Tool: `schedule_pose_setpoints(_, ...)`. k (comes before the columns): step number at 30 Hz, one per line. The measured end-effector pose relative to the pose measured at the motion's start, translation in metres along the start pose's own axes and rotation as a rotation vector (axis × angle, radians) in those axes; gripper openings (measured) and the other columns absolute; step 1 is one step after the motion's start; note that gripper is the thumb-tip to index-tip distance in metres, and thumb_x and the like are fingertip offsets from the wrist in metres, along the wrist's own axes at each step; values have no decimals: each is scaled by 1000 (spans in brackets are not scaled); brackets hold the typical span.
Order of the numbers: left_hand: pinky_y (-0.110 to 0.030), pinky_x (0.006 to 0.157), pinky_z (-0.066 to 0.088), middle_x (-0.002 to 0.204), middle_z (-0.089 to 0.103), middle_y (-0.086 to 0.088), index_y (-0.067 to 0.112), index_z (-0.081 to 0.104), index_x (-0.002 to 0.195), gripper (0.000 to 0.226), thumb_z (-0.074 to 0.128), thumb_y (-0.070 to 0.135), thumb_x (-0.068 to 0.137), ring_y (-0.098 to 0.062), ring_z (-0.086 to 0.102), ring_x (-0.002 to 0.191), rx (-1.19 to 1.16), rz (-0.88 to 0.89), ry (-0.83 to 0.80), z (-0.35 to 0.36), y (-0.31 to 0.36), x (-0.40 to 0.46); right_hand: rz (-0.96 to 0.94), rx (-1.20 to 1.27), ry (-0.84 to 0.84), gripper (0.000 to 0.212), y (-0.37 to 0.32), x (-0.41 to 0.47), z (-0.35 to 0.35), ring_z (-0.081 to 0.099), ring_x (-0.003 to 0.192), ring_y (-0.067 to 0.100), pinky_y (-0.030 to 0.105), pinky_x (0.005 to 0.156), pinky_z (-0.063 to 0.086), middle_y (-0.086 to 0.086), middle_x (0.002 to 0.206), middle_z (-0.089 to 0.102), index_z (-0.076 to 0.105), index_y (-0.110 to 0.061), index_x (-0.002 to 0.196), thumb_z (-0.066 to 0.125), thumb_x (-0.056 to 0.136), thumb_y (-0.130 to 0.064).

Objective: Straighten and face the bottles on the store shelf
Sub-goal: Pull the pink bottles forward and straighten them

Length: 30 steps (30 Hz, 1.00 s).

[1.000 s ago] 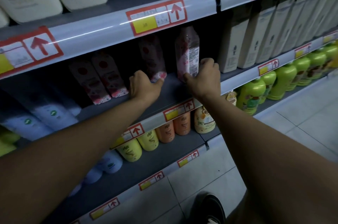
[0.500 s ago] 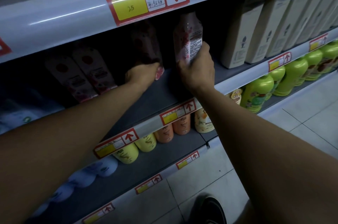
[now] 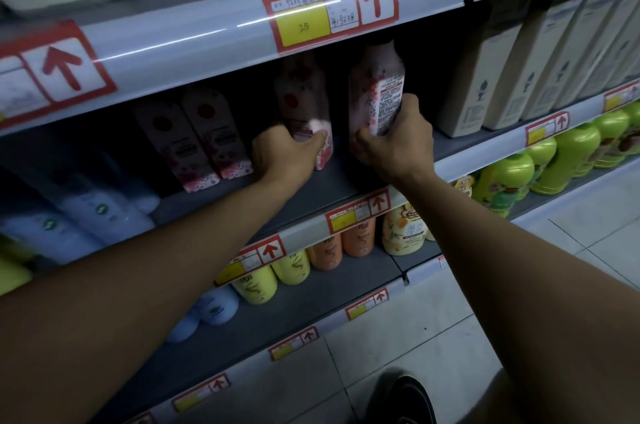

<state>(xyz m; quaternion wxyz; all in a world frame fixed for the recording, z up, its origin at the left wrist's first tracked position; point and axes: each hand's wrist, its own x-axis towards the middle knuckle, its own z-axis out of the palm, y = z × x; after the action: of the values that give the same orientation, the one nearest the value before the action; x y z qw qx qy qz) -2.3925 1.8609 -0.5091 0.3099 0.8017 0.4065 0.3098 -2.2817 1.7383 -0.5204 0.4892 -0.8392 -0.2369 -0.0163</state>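
A bare strip of shelf deck (image 3: 311, 195) lay open in front of the pink bottles (image 3: 301, 111), with a dark gap between the two gripped ones. Beige cartons (image 3: 485, 84) walled the right side, and the price rail (image 3: 207, 35) above hung low over the caps.

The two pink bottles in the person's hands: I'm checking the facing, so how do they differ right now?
The bottle in the right hand shows its fine-print text panel, while the bottle in the left hand shows a red-dot front. The right hand grips its bottle nearer the shelf's front edge; the left hand holds its bottle farther back. Both are pink floral bottles on the same shelf.
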Motion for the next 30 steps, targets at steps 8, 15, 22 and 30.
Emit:
schedule_pose_setpoints(8, -27, 62, 48, 100, 68, -7, 14, 54, 93, 48, 87, 40, 71, -22, 65, 86, -21, 21, 34, -26, -18, -24, -43, -30, -87, 63, -19, -25, -2, 66, 103, 30, 48, 84, 57, 6, 115, 67, 44, -21, 112, 73, 66, -54)
schedule_pose_setpoints(15, -41, 78, 60, 109, 69, 0, 20, 55, 106, 54, 87, 37, 67, -19, 68, 96, -62, 54, 5, -60, -40, -42, -110, -67, -179, 62, -38, -46, 10, 66, 102, 29, 48, 83, 58, 7, 115, 65, 43, -18, 115, 78, 72, -47)
schedule_pose_setpoints(22, -43, 78, 61, 110, 64, 4, 30, 52, 107, 61, 78, 51, 56, -18, 68, 96, -56, 68, 45, -94, -70, -51, -147, -60, -242, 58, -60, -69, 32, 66, 100, 29, 47, 84, 58, 7, 113, 65, 43, -20, 114, 75, 73, -44)
schedule_pose_setpoints(30, -42, 84, 60, 115, 54, 2, 26, 49, 116, 63, 70, 50, 61, -17, 65, 104, -45, 92, 80, -117, -96, -54, -225, -40, -300, 52, -83, -91, 62, 64, 101, 29, 44, 85, 55, 6, 111, 64, 41, -20, 111, 69, 75, -47)
